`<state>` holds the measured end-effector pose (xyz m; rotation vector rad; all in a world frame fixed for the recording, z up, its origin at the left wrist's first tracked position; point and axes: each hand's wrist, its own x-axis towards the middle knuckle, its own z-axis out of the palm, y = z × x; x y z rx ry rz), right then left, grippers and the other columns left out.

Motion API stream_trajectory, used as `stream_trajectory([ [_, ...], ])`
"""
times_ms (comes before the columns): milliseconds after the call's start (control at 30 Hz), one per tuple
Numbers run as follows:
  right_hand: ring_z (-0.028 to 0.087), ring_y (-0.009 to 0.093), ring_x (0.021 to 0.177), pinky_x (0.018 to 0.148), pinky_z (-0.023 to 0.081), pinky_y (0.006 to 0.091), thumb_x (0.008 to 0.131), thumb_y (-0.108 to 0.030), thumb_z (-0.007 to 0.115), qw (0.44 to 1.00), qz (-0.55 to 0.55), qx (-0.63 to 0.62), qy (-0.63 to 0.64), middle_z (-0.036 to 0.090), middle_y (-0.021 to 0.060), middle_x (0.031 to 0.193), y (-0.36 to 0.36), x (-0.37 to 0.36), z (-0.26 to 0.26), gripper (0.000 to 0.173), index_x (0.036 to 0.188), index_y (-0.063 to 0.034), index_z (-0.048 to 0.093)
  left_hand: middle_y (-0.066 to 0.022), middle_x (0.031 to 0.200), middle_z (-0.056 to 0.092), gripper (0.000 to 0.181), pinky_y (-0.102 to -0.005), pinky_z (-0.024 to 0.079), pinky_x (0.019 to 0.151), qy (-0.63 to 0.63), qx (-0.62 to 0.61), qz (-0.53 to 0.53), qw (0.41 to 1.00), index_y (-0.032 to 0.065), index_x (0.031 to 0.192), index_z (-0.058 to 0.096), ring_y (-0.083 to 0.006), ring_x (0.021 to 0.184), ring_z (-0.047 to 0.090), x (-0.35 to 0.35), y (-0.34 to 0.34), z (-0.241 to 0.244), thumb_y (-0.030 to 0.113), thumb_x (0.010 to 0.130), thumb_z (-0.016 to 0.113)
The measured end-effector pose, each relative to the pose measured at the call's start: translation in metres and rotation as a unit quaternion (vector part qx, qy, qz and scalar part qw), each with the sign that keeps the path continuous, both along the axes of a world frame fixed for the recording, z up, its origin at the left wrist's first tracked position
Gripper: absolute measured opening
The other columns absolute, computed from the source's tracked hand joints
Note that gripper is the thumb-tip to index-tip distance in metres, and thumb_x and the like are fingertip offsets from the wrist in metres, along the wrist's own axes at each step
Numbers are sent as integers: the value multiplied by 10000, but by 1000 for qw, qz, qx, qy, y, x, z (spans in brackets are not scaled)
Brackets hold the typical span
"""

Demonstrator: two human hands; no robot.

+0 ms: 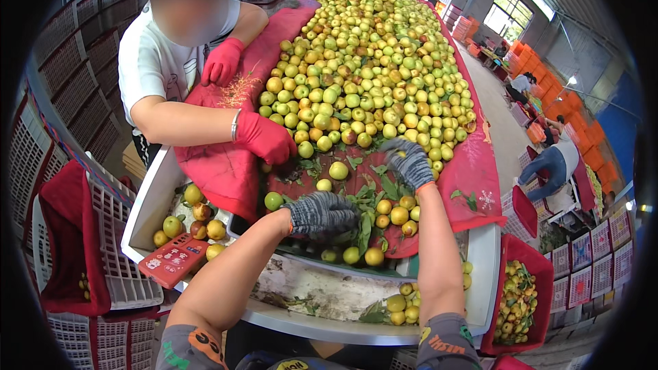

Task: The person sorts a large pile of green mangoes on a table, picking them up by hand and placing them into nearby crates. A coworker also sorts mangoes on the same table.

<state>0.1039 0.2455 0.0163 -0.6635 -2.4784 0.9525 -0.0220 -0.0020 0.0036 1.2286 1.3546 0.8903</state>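
A large heap of round yellow-green fruits [370, 77], which look like jujubes, covers the table before me. My left hand [324, 214], in a grey knit glove, hovers over the near end, beside loose green leaves [365, 231]. Its fingers curl away from view, so its hold is hidden. Farther off, my right hand [409, 163], gloved alike, touches the heap's near edge. A speck of yellow shows at its fingers; whether it grips a fruit is unclear. Between the hands lie a single fruit [338, 170] and scattered leaves on the red quilted cloth [473, 164].
Across the left side, a co-worker's pink-gloved hand [264, 136] reaches to the heap. A red box [174, 259] bearing writing rests on the white table rim [329, 321]. Red-lined crates stand on both sides, the right crate [516, 303] holding fruits and leaves. People work beyond.
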Motion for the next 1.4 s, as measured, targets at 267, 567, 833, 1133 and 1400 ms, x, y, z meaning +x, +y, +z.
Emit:
stream_trajectory([
  [267,528,337,1149,954,447,385,759,-21,600,893,-242,176,-337,554,197,1224,20,9,-3,659,1369,-150,387,-161,903,670,231,-357,500,784,257,187,174,932,43,1010,656,-301,852,647,-11,8,-30,223,881,590],
  [567,635,318,806,764,503,375,789,-91,580,953,-198,224,-43,676,156,848,56,36,-19,162,912,-47,676,-152,1005,630,265,-380,490,831,362,202,354,839,66,1048,630,-323,940,608,-19,18,-32,164,802,622],
  [833,556,340,1093,953,450,372,806,-106,557,875,-134,191,-425,582,176,1190,28,11,1,398,1203,-113,582,-168,1041,622,404,-392,457,899,359,173,213,892,69,1189,553,-336,988,590,-13,13,-33,207,814,610],
  [1133,591,237,1030,901,470,318,832,-81,598,987,-62,93,-119,623,122,1124,34,22,-12,327,1158,-92,605,-142,1052,654,276,-347,470,901,203,116,89,968,50,1106,622,-284,1018,613,-4,10,-22,168,863,567],
  [1400,533,303,1093,951,435,365,782,-106,639,968,-10,179,-178,582,143,1145,-15,-19,-15,392,1170,-124,586,-163,1055,644,292,-359,465,899,253,134,76,955,47,1112,618,-307,1010,606,-6,10,-25,192,864,563],
])
